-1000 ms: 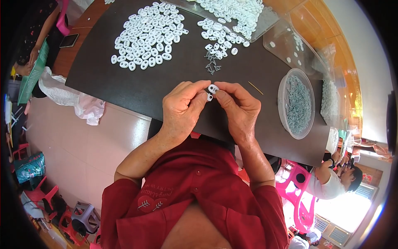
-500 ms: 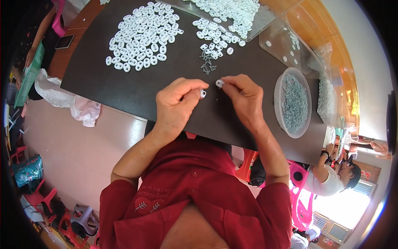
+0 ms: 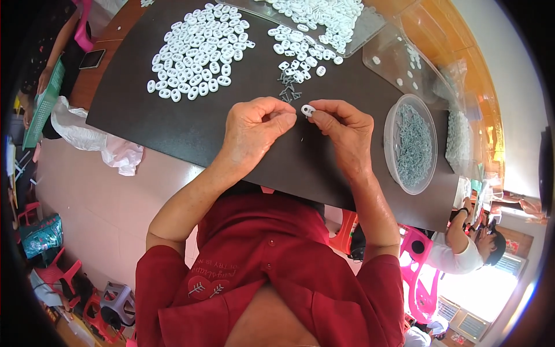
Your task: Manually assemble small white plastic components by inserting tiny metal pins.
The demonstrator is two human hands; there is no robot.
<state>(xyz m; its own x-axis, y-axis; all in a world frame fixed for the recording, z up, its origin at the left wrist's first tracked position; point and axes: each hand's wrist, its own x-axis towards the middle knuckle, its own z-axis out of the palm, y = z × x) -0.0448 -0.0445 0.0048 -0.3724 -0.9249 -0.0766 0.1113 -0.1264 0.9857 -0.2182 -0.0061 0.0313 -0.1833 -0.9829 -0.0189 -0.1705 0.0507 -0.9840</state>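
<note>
Between the thumb and fingers of my right hand (image 3: 346, 128) is a small white oval plastic piece with two holes (image 3: 307, 110). My left hand (image 3: 257, 130) is closed in a pinch just left of that piece; what its fingertips hold, if anything, is hidden. Beyond the hands lie a few dark grey screws (image 3: 289, 92) in a little heap. Past these sits a group of loose white plastic pieces (image 3: 298, 49). Many white oval pieces (image 3: 199, 52) spread across the table at the far left.
On the right of the dark table (image 3: 173, 124) stands a round clear tub (image 3: 388, 147) full of grey screws. A clear tray (image 3: 370, 43) of white pieces is at the far edge, a clear lid (image 3: 384, 66) beside it. Another person (image 3: 459, 251) sits at the right.
My left hand has moved a little up and right, and the white piece at its fingertips is now out of sight. The piece in my right hand has turned to show its oval face.
</note>
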